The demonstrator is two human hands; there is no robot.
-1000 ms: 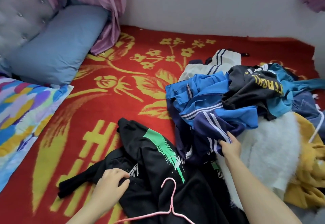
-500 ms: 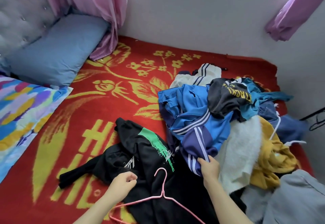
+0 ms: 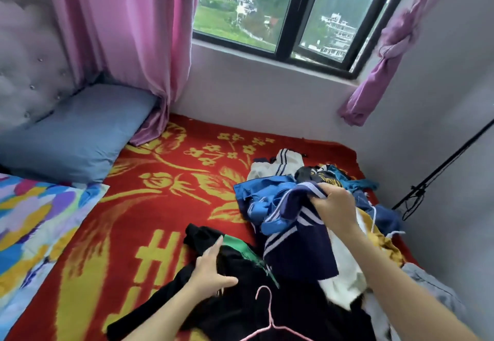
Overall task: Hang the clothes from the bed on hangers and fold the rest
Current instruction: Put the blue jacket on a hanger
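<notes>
Navy striped jacket point(image 3: 299, 255) now raised off clothes pile point(image 3: 381, 243), clamped at top edge by right hand point(image 3: 334, 208). Left hand point(image 3: 211, 265), earlier curled, now laid flat on black top point(image 3: 240, 308). Pink hanger point(image 3: 270, 314) left on black top. Jacket judged chosen for hanging.

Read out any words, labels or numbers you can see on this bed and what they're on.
Yellow lettering on the black garment in the pile: too blurred to read.
Large yellow character-like pattern on the red blanket: cannot tell what it reads.
Nothing else legible.
</notes>
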